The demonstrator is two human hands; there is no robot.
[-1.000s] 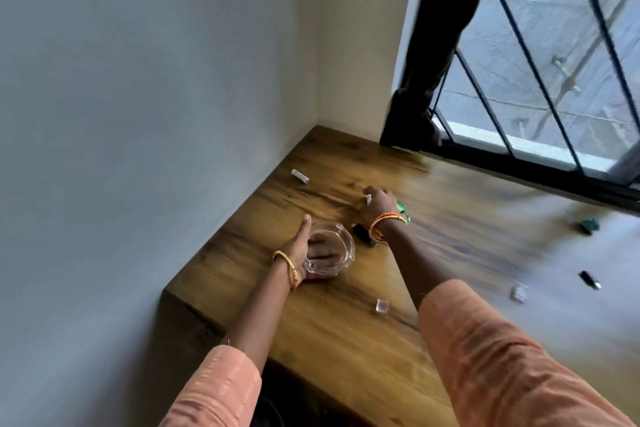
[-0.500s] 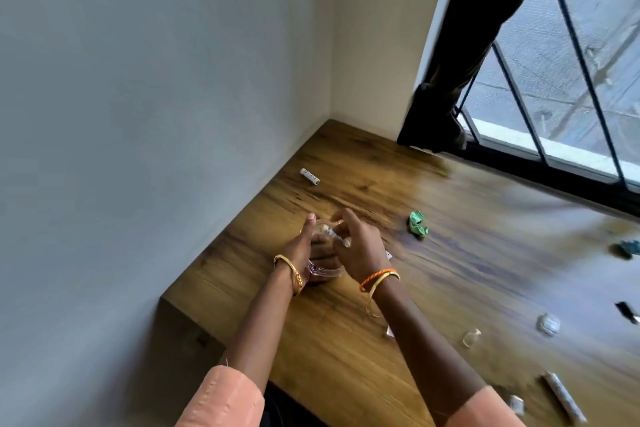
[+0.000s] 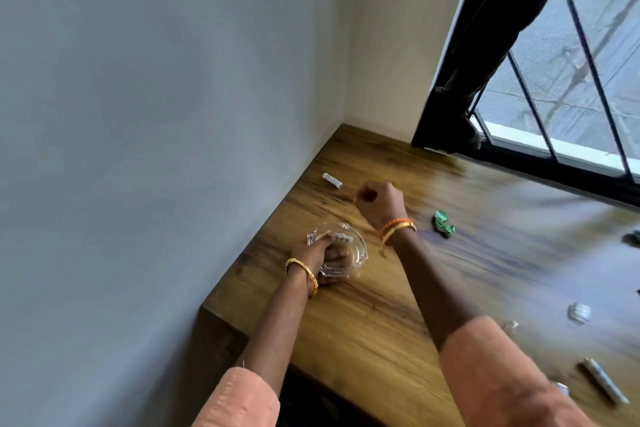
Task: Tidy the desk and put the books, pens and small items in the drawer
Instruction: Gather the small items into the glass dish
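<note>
A clear glass bowl (image 3: 358, 250) sits on the wooden desk (image 3: 363, 322) near the left wall. My left hand (image 3: 313, 253) grips its near rim, and the fingers show through the glass. A small white item (image 3: 343, 238) lies inside the bowl. Beyond the bowl, my right hand (image 3: 380, 202) hovers low over the desk with its fingers curled into a fist and nothing visible in it. A white cylinder with print (image 3: 332, 181) lies just to the left of that hand, close to the wall.
A crumpled green wrapper (image 3: 444, 224) lies to the right of my right wrist. At the right, small clear pieces (image 3: 579, 313) and a white tube (image 3: 604, 385) are scattered. A dark curtain (image 3: 485, 45) and a barred window (image 3: 571, 97) stand behind the desk.
My right hand was over the bowl with a small white item; it has moved away toward the far wall, and the item now lies in the bowl. My left hand stays on the bowl.
</note>
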